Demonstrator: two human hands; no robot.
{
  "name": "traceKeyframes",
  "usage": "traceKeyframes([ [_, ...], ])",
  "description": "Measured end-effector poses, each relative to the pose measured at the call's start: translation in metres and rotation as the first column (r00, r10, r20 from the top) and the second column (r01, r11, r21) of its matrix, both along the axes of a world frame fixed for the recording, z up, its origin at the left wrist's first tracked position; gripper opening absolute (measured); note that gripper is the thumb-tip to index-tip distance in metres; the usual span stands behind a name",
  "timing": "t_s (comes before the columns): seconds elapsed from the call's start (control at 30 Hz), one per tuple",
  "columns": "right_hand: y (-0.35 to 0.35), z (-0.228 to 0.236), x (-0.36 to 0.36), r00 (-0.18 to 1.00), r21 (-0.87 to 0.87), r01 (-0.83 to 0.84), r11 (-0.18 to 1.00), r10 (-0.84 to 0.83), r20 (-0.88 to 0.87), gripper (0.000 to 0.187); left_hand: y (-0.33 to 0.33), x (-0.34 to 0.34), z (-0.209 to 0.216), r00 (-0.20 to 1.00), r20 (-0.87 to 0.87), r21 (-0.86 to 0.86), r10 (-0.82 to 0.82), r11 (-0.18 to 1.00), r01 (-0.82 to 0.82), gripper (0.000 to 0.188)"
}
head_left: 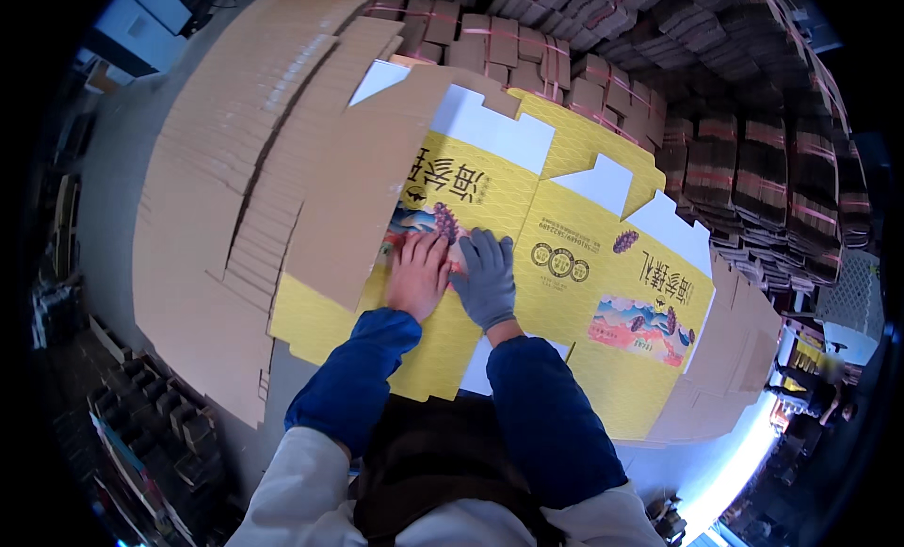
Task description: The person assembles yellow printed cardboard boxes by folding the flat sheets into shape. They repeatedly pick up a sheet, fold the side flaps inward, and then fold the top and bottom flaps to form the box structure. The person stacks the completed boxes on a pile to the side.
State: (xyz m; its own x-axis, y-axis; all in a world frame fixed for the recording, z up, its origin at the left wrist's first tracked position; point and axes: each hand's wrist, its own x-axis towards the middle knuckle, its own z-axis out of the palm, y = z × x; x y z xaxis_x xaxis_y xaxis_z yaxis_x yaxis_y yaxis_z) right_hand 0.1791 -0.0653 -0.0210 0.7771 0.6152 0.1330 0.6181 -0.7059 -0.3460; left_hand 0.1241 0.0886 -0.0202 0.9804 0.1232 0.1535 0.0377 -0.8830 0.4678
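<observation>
Yellow printed card (556,302) lies beneath both hands on my feed, its long axis running crosswise, left to right in front of the body. The bare left hand (421,269) rests palm down with its fingers stretched forward, gripping nothing; the gray-gloved right hand (486,276) is just beside it, equally flat and holding nothing that I can see. The relation I judge decisive is on the left: a plain brown panel (367,185) covers part of the card there, its long axis running away from the body and leaning right at the far end. Its near edge passes just beside the left fingertips, so I count the left hand as nearer; whether panel and card are joined, I cannot tell
</observation>
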Motion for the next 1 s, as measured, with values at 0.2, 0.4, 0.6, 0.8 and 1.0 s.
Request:
traceKeyframes([
  [0.2,-0.044,0.012,-0.126,0.976,0.242,-0.036,0.97,0.086,-0.202,0.083,0.034,-0.079,0.053,0.914,0.009,-0.155,-0.406,0.902,0.402,0.047],
  [0.4,-0.253,0.048,-0.267,0.912,-0.353,0.384,0.853,-0.411,-0.003,0.097,0.113,-0.147,0.099,0.998,0.056,0.312,-0.012,0.95,-0.006,0.058],
  [0.6,-0.311,0.032,-0.266,0.892,-0.474,0.449,0.757,-0.348,0.287,0.058,0.174,-0.109,0.042,0.994,0.011,0.226,0.113,0.968,-0.112,0.054],
  [0.8,-0.322,0.16,-0.241,0.831,-0.183,0.469,0.864,-0.361,0.423,0.04,0.28,-0.097,0.119,0.951,0.177,-0.171,0.254,0.959,-0.224,0.051],
  [1.0,-0.377,0.418,-0.183,0.698,0.256,0.613,0.747,-0.664,0.266,0.006,0.284,-0.132,0.313,0.898,0.377,-0.561,0.228,0.828,0.025,0.051],
])
